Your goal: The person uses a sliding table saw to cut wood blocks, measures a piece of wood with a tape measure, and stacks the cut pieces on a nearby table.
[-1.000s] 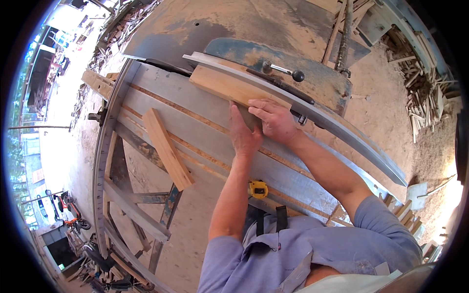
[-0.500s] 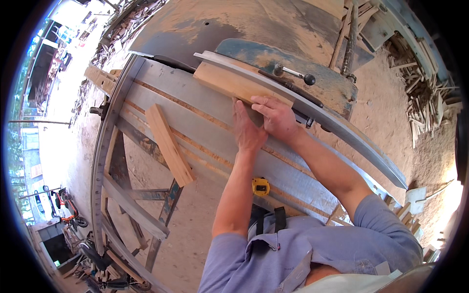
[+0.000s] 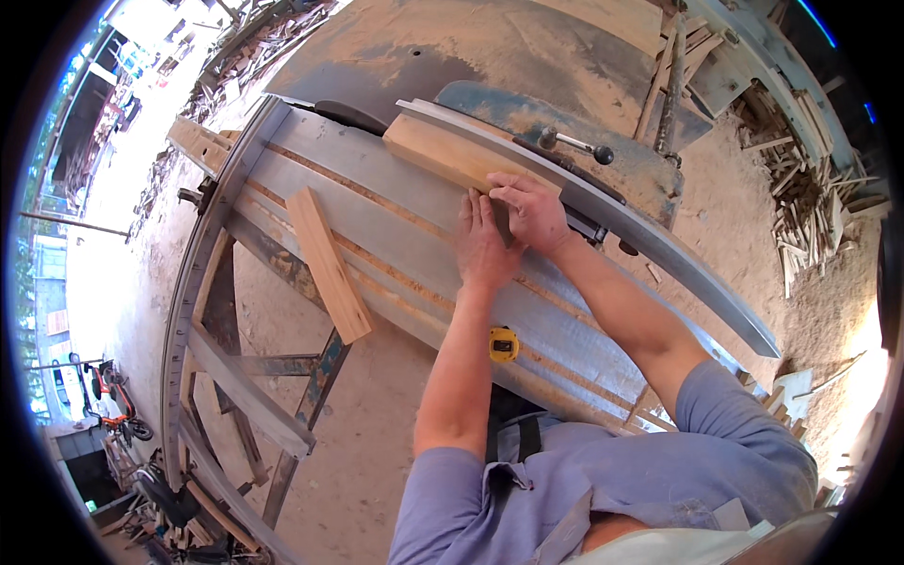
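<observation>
A pale wooden block (image 3: 452, 158) lies on the grey metal saw table, its long side along the metal fence (image 3: 678, 276). My right hand (image 3: 533, 213) is closed over the block's near right part, thumb and fingers bent on its edge. Beside it, my left hand (image 3: 483, 243) rests with fingers stretched out, their tips touching the block's near side. Beyond the block's far left end, a dark round saw blade (image 3: 350, 115) shows at the slot.
A loose wooden board (image 3: 327, 266) lies across the table's left side. A yellow tape measure (image 3: 504, 345) sits near my waist. A ball-ended lever (image 3: 576, 143) stands behind the fence. A ruled metal rail (image 3: 195, 273) runs along the left. Scrap wood (image 3: 808, 212) is heaped at right.
The view has shifted slightly. My left fingers have drawn closer to my right hand, and my right fingers are more bent on the block. The block still lies against the fence.
</observation>
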